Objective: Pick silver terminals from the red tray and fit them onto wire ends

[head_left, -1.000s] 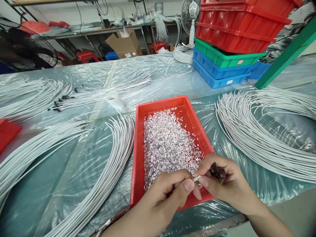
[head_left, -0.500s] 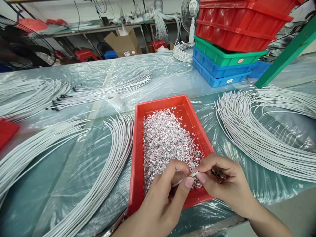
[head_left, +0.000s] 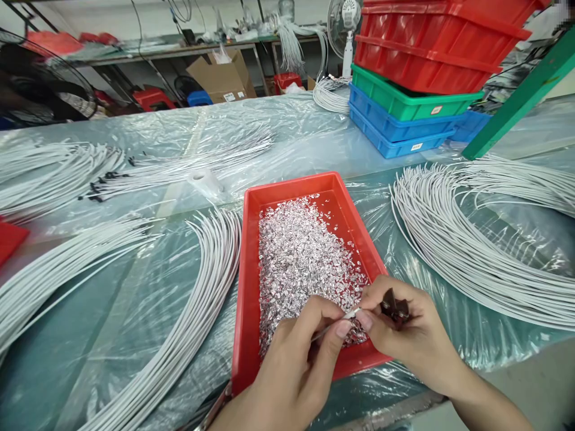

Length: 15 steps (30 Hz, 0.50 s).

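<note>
My left hand [head_left: 296,365] pinches the end of a thin white wire [head_left: 348,313] between thumb and forefinger, over the near end of a red tray [head_left: 248,287]. My right hand [head_left: 404,335] meets it fingertip to fingertip at the wire's tip and also keeps several small dark brown pieces [head_left: 394,308] tucked against its palm. The tray is filled with a heap of tiny shiny metal terminals [head_left: 305,257]. The rest of the wire runs back under my left hand and is hidden.
Curved bundles of white wires lie left [head_left: 197,323] and right [head_left: 471,251] of the tray on a plastic-covered table. More wires with black ends [head_left: 108,179] lie farther left. Stacked red, green and blue crates [head_left: 417,72] stand at the back right beside a green post [head_left: 521,96].
Both hands have moved slightly up and forward over the tray's near end. The fingertips stay together on the wire tip, and the dark pieces show more in my right hand.
</note>
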Motion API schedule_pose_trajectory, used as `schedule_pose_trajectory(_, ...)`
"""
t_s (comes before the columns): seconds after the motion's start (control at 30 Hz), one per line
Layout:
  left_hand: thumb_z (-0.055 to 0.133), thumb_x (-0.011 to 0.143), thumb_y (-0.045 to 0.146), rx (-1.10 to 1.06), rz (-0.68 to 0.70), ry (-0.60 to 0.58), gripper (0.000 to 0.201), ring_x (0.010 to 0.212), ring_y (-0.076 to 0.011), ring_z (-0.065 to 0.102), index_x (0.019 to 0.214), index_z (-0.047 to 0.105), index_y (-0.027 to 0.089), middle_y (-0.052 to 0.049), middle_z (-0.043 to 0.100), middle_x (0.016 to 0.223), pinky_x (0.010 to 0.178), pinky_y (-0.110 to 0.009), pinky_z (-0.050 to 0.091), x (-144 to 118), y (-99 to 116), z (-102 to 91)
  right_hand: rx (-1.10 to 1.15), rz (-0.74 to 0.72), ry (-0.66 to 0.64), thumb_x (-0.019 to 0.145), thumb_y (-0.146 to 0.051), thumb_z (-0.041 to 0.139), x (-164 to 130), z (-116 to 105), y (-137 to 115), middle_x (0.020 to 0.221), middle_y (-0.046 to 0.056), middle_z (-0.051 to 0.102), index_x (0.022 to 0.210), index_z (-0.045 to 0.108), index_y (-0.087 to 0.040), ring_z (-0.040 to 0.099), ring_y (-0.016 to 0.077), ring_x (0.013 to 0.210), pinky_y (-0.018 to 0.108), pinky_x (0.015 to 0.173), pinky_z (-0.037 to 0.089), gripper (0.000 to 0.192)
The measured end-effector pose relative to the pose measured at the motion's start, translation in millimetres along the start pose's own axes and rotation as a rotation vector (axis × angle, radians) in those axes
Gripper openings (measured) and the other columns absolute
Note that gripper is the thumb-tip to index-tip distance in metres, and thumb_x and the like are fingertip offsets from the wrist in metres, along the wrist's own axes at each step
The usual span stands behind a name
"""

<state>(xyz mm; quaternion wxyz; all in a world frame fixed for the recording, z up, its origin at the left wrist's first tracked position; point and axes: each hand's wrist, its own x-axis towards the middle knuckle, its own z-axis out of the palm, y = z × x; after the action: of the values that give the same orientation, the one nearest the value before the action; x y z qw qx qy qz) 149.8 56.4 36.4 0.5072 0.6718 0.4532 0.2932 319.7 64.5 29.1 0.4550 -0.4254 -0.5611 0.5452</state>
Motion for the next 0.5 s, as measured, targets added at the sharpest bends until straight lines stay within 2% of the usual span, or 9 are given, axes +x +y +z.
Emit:
schedule_pose_trajectory(0.27, 0.033, 0.098, 0.039, -0.241, -0.089, -0.077, 0.027, 0.051, -0.0103, 0.035, 0.079, 0.040, 0.022, 0.006, 0.042, 0.057, 0.050, -0.027, 0.026, 4.9, 2.0, 0.9, 0.014, 0.012, -0.009, 0.081, -0.012, 0.057, 0.8, -0.3, -0.7, 0.059, -0.006, 0.037, 0.071, 0.051, -0.020, 0.028, 0.0088, 0.050, 0.021, 0.045, 0.024, 0.014)
schedule_pose_trajectory(0.5, 0.034, 0.097, 0.038, -0.388, -0.188, -0.145, 0.027, 0.049, -0.0101, 0.029, 0.076, 0.039, 0.022, 0.007, 0.043, 0.056, 0.050, -0.027, 0.023, 6.7, 10.9, -2.2, 0.040, 0.033, -0.003, 0.081, -0.012, 0.057, 1.7, 1.6, -1.5, 0.060, -0.006, 0.041, 0.070, 0.050, -0.020, 0.030, 0.0087, 0.051, 0.021, 0.046, 0.025, 0.014)
